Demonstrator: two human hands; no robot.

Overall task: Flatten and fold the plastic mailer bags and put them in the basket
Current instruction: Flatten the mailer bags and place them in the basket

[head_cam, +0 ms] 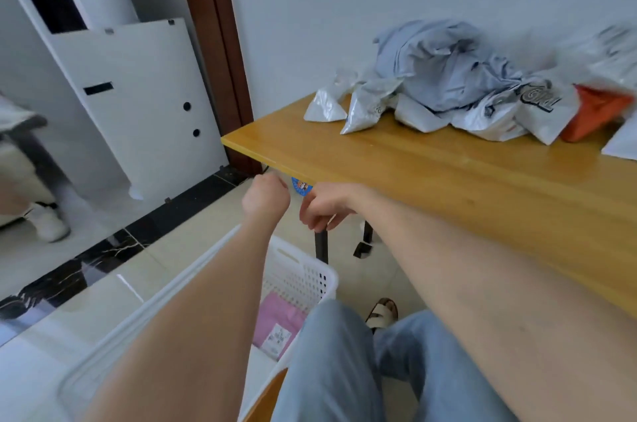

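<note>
Reading this as the gap between bags: one pink mailer (279,318) lies in the white basket (310,264) by my knee, and the crumpled pile of mailer bags (448,90) waits on the counter (413,177). My hands hold nothing, left hand (265,195) clenched, right hand (324,206) loosely curled, both just off the counter's near edge. Next I'd reach right and drag one bag onto bare wood.

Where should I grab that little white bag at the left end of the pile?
Pinch the small white bag by its lower left corner, coming in from the left end of the table. That corner sticks out over bare wood, and nothing lies on top of it, so it should probably lift away without dragging the pile of mailer bags.
</note>
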